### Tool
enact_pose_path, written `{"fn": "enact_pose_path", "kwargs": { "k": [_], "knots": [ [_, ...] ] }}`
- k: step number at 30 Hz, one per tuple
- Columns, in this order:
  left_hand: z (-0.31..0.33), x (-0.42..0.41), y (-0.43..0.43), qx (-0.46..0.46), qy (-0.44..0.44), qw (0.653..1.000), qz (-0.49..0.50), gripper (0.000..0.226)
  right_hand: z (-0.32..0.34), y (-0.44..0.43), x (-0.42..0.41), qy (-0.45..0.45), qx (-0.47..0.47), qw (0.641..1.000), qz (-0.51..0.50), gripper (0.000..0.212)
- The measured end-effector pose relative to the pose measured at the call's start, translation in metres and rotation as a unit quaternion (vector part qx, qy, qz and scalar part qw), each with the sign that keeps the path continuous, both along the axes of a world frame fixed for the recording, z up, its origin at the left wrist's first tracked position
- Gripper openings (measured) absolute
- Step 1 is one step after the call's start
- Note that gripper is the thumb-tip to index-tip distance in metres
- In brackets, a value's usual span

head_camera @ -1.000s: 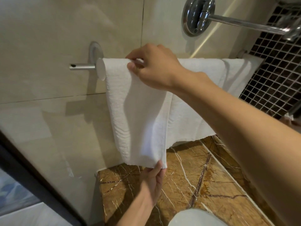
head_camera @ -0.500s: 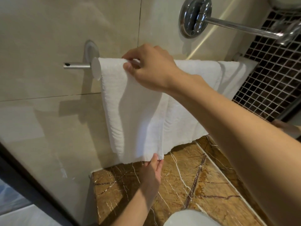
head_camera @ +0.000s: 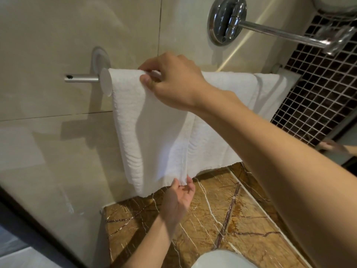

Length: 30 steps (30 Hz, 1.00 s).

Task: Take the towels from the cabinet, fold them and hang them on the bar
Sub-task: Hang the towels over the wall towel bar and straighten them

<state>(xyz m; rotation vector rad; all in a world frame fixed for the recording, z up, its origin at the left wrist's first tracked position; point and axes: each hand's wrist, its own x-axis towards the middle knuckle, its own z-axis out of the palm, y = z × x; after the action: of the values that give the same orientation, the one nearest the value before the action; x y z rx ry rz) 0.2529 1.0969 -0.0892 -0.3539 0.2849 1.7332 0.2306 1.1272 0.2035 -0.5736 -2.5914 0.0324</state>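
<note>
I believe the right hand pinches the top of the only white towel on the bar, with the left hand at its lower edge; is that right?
No: in the head view a right towel also hangs on the bar. The right hand pinches the top of the left towel, the left hand at its lower edge.

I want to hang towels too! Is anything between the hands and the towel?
Nothing visible. The right hand pinches the front towel on top of the bar, and the left hand touches its bottom edge.
</note>
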Motion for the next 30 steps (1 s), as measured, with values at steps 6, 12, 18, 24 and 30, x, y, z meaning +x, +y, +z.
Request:
{"fn": "enact_pose_path", "kwargs": {
  "k": [6, 12, 18, 24, 30],
  "knots": [
    [-0.003, -0.001, -0.001, -0.011, 0.037, 0.999, -0.024, 0.042, -0.001, 0.000, 0.000, 0.004, 0.000, 1.000, 0.002, 0.028],
    [-0.014, 0.003, -0.005, -0.029, 0.161, 0.986, -0.027, 0.025, -0.001, -0.001, 0.000, 0.004, 0.002, 1.000, 0.003, 0.028],
    [-0.015, 0.005, -0.004, -0.054, 0.175, 0.983, -0.007, 0.026, 0.000, -0.001, 0.000, 0.000, 0.002, 1.000, 0.003, 0.028],
    [-0.018, 0.009, -0.008, -0.087, 0.228, 0.970, -0.012, 0.019, 0.000, -0.002, 0.001, 0.002, 0.000, 1.000, 0.000, 0.028],
    [-0.018, 0.004, -0.013, -0.048, 0.302, 0.951, -0.038, 0.034, 0.001, -0.003, 0.001, -0.004, -0.003, 1.000, 0.002, 0.028]
  ]
}}
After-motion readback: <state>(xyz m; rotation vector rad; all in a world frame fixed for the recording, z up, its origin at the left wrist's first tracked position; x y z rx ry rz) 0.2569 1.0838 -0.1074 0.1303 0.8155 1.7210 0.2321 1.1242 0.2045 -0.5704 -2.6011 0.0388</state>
